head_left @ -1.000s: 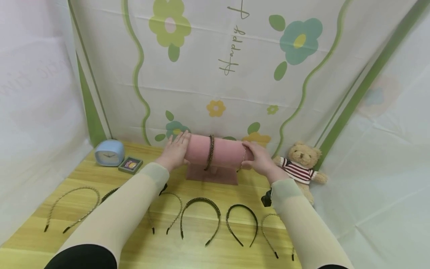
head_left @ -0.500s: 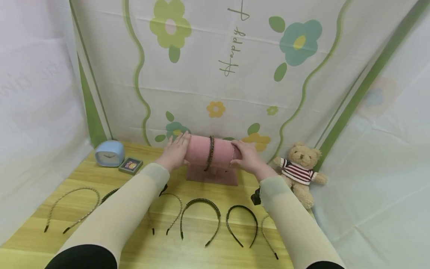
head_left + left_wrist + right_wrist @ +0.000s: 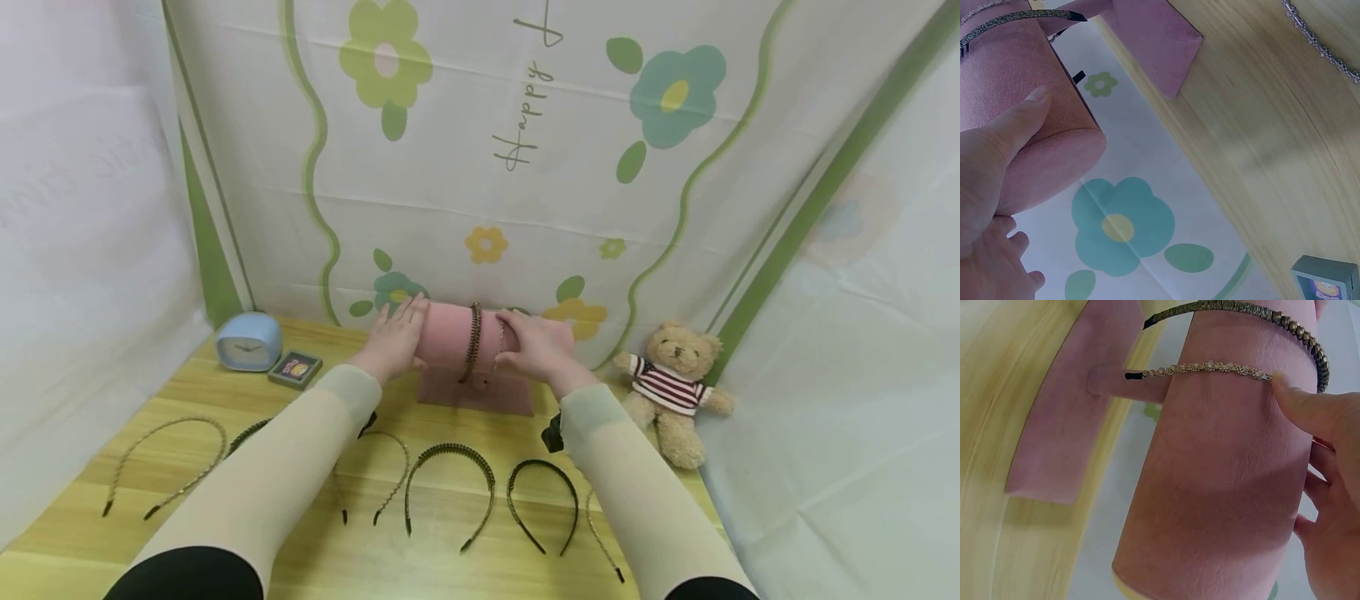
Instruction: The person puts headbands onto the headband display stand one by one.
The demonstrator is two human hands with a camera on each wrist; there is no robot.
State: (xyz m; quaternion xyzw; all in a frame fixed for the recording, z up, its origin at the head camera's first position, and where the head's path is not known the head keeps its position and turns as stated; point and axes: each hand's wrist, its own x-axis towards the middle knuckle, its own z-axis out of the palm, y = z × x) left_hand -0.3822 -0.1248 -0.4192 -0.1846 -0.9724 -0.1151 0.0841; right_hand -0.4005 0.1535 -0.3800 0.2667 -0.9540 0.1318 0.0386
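Note:
A pink velvet headband display stand (image 3: 446,335), a horizontal roll on a flat foot, stands at the back of the table. My left hand (image 3: 393,337) holds its left end, thumb (image 3: 1025,115) on the front and the other fingers round the far side. Around the middle of the roll sits a dark beaded headband (image 3: 473,342). My right hand (image 3: 536,346) grips a thin, pale beaded headband (image 3: 1210,367) that straddles the roll just right of the dark one. Its thumb presses the band's front; the fingers go behind the roll.
Several headbands lie in a row nearer the front, among them a dark beaded one (image 3: 450,450) and a black one (image 3: 543,463). A blue clock (image 3: 249,342) and small grey frame (image 3: 296,369) stand left, a teddy bear (image 3: 678,392) right. A printed cloth hangs behind.
My right hand has slid the thin headband leftward along the roll, from near its right end to close beside the dark headband. The left hand has stayed at the left end.

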